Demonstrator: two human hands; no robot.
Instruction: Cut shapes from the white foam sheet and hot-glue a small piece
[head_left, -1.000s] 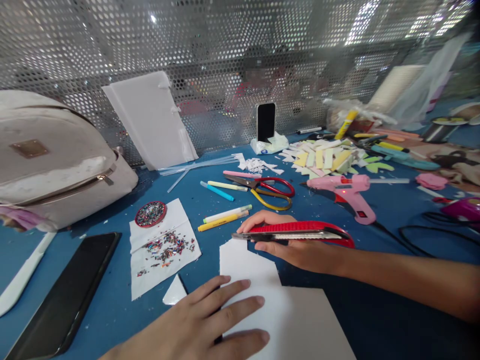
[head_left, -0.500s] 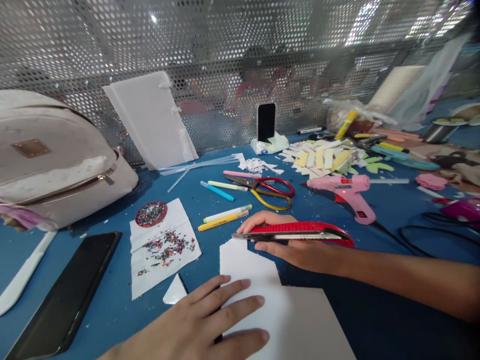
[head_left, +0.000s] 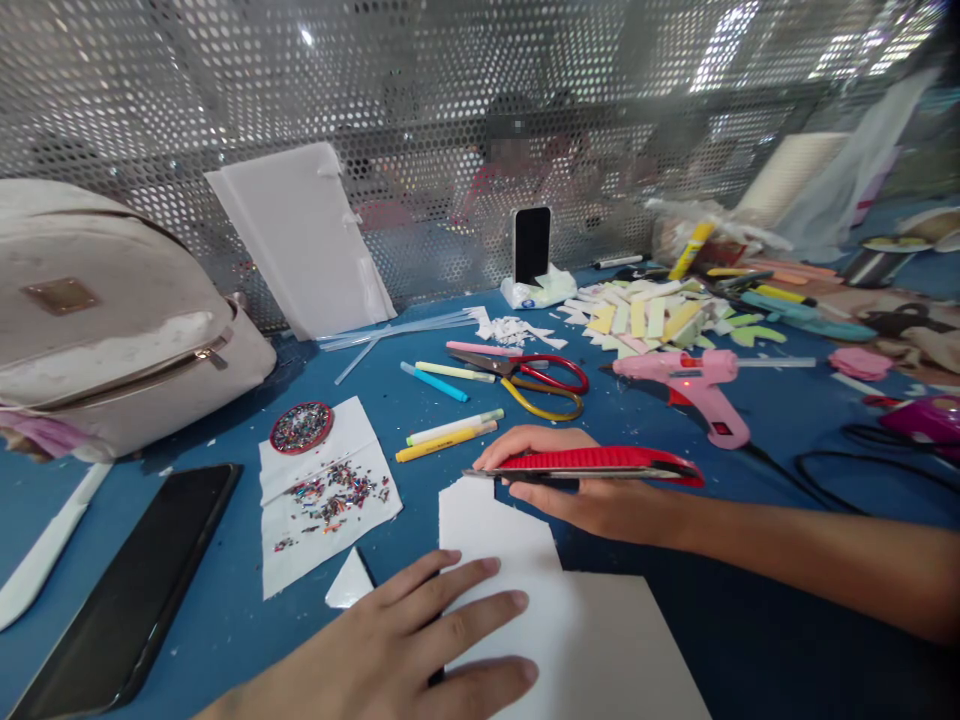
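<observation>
Perforated metal screening backs a cluttered blue table (head_left: 750,620), where a person works on a white foam sheet (head_left: 525,590) lying at the near edge. The left hand (head_left: 405,650) lies flat on the sheet, fingers spread and released, pinning it down without gripping. The right hand (head_left: 577,490) is clenched around a red utility knife (head_left: 600,465).

Compared with a second ago, little has moved: the knife has tipped slightly, so less of its red flat side shows and it reads as a thinner strip. The hands and the sheet sit where they were. That suggests the cut is being lined up rather than driven along.

The knife's long axis runs almost level from right to left. Its blade end points left and sits just over the far edge of the sheet's notched tab; its rounded butt points right, along the forearm.

Beyond the knife lie yellow markers (head_left: 450,435), scissors (head_left: 536,380) and a pink glue gun (head_left: 694,385). A glitter dish (head_left: 301,427) and a dark phone (head_left: 127,590) lie to the left.
</observation>
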